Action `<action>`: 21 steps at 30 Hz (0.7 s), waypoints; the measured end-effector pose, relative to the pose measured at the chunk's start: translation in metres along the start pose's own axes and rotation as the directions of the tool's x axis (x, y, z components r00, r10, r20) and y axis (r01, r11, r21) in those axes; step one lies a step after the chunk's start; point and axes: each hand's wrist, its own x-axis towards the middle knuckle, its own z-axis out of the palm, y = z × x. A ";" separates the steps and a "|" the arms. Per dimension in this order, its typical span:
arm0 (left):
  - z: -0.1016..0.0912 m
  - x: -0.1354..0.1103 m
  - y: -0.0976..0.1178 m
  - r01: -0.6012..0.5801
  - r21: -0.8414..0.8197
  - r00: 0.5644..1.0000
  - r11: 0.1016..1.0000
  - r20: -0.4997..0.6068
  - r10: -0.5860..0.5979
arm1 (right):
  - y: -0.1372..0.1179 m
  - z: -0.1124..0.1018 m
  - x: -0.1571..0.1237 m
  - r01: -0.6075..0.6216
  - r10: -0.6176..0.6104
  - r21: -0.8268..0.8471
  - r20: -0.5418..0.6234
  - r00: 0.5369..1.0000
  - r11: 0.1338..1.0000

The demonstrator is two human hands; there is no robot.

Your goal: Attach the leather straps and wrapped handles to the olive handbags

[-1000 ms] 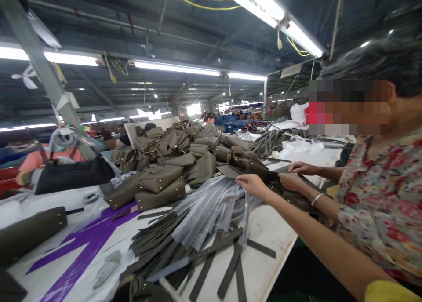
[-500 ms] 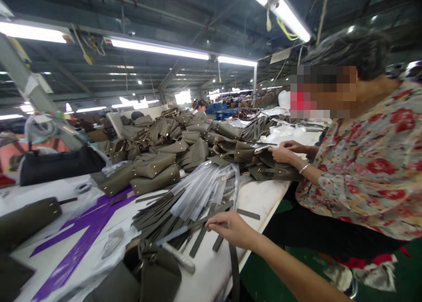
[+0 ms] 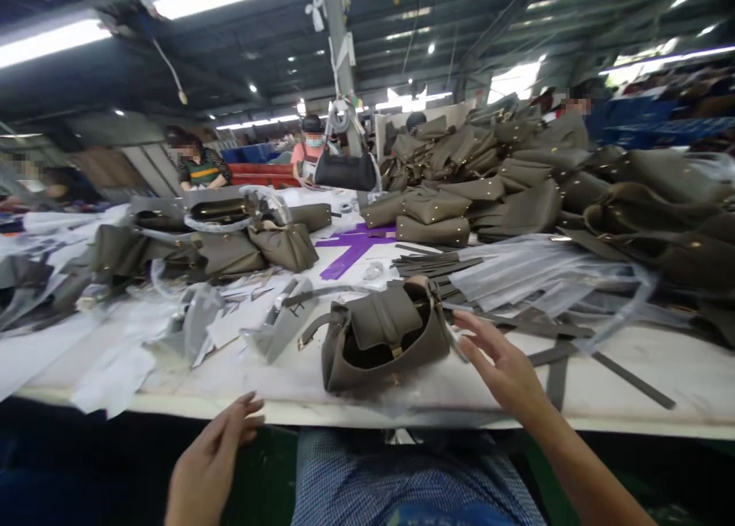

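Note:
An olive-grey handbag [image 3: 384,342] stands on the table in front of me, its mouth gaping and a buckled strap [image 3: 315,327] sticking out to the left. My right hand [image 3: 505,365] is at the bag's right side, fingers and thumb apart, beside a pale, slender tool [image 3: 458,344] partly hidden by the bag and fingers. I cannot tell whether the fingertips touch it. Below the table's front edge, left of the bag, my left hand [image 3: 215,453] is empty with loosely bent fingers apart.
Dark strips and plastic-wrapped straps [image 3: 534,269] lie right of the bag. Behind them rises a heap of olive bags [image 3: 494,181]. More bags [image 3: 230,250] stand at left among plastic and paper. Purple tape [image 3: 350,250] marks the white table [image 3: 637,357]. Co-workers are farther back.
The view has swung left, taking the co-worker in a floral top out of sight. My right hand has gone from the dark straps to the bag's side. My left hand has come into view.

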 end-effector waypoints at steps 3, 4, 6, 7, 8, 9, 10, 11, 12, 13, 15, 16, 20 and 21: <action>0.046 0.013 0.020 -0.053 -0.107 0.969 0.993 0.235 0.077 | 0.004 0.017 0.019 0.059 -0.059 0.000 -0.014 0.998 0.998; 0.059 0.016 0.027 -0.071 -0.140 0.958 0.988 0.266 0.107 | 0.007 0.021 0.026 0.072 -0.072 0.011 -0.017 0.997 0.997; 0.080 0.017 0.040 -0.097 -0.187 0.959 0.978 0.245 0.142 | 0.014 0.030 0.040 0.085 -0.085 0.023 -0.024 0.996 0.996; 0.087 0.015 0.047 -0.113 -0.211 0.963 0.971 0.216 0.159 | 0.018 0.034 0.046 0.079 -0.078 0.022 -0.023 0.997 0.997; 0.092 0.012 0.053 -0.136 -0.230 0.967 0.964 0.179 0.179 | 0.022 0.037 0.049 0.061 -0.061 0.021 -0.017 0.998 0.998; 0.096 0.009 0.058 -0.169 -0.243 0.968 0.955 0.144 0.208 | 0.025 0.040 0.051 0.040 -0.040 0.020 -0.009 0.999 0.999; 0.098 0.005 0.063 -0.215 -0.245 0.963 0.945 0.110 0.247 | 0.027 0.044 0.051 0.019 -0.019 0.023 -0.002 1.000 1.000; 0.100 0.002 0.068 -0.278 -0.229 0.949 0.933 0.083 0.303 | 0.028 0.047 0.049 0.004 -0.004 0.028 0.004 1.000 1.000; 0.102 0.000 0.072 -0.359 -0.190 0.924 0.914 0.069 0.377 | 0.028 0.049 0.046 0.007 -0.007 0.031 0.004 1.000 1.000; 0.104 -0.001 0.075 -0.455 -0.130 0.882 0.881 0.067 0.466 | 0.027 0.051 0.043 0.028 -0.028 0.022 0.000 1.000 0.999; 0.109 -0.002 0.079 -0.651 0.026 0.757 0.758 0.086 0.647 | 0.024 0.052 0.038 0.101 -0.100 -0.018 0.006 0.995 0.995; 0.111 -0.001 0.080 -0.727 0.099 0.686 0.679 0.096 0.721 | 0.023 0.050 0.037 0.134 -0.133 -0.043 0.015 0.991 0.990; 0.116 0.003 0.075 -0.837 0.205 0.528 0.507 0.064 0.847 | 0.034 0.015 0.048 0.151 -0.159 -0.163 -0.039 0.986 0.975; 0.115 0.005 0.071 -0.843 0.200 0.517 0.499 0.046 0.855 | 0.041 0.000 0.054 0.131 -0.150 -0.199 -0.081 0.985 0.971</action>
